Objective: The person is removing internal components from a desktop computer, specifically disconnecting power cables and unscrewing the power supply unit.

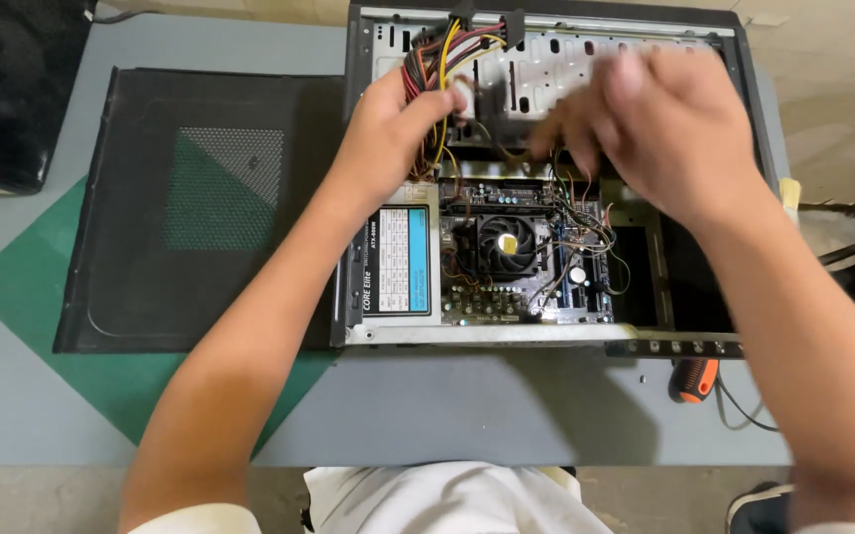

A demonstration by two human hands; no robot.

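An open computer case [744, 99] of thin grey sheet metal lies on its side on the desk [507, 415], a smooth blue-grey surface. Both of the person's hands are up in the far end of it, over the perforated drive cage [566, 59], a pale steel plate punched with rows of small slots.

The left hand [388, 124] has its fingers curled around a bundle of wires [437, 59] (yellow, red and black, with a glossy plastic skin), the thumb pressed towards the loose ends. The right hand [670, 124] is blurred; its fingers point down and bunch narrow near a dark cable beside the cage, but whether they actually pinch it I cannot tell.

Just below the hands, inside the case, sits the motherboard [526, 287], a crowded dark board with thin coloured leads straggling over it. At its middle is a round black cooling fan [507, 242] in a square frame. To the left of the board is the boxy power supply [396, 262], with a pale rectangular label on its face.

Left of the case lies the removed side panel [131, 227], flat matt black metal with a square of fine mesh, resting partly on a green cutting mat [22, 287]. A screwdriver [694, 381] with an orange and black rubbery handle lies on the desk by the near right corner of the case.
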